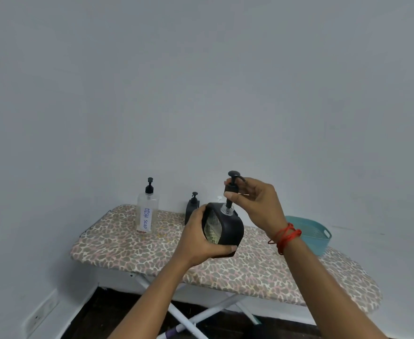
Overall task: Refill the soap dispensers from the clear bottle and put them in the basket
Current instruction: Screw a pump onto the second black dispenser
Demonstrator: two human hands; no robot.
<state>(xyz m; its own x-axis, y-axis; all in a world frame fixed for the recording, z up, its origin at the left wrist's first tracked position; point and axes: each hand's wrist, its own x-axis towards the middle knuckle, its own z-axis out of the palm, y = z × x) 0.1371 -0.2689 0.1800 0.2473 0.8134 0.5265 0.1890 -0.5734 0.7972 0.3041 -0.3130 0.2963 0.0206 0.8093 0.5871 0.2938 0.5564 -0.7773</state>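
My left hand (201, 237) grips a black square soap dispenser (228, 227) held above the ironing board, tilted slightly left. Its clear threaded neck shows. My right hand (257, 201) pinches the black pump head (232, 184), raised a little above that neck with the stem still inside. A second black dispenser (192, 207) stands behind, partly hidden by my left hand. The clear bottle (147, 212), labelled DISH SOAP and topped by a black pump, stands upright at the back left of the board. A teal basket (316, 234) sits on the right, partly behind my right wrist.
The ironing board (132, 245) has a leopard-print cover and white crossed legs over a dark floor. A grey wall rises right behind it. A wall socket (38, 316) is low on the left.
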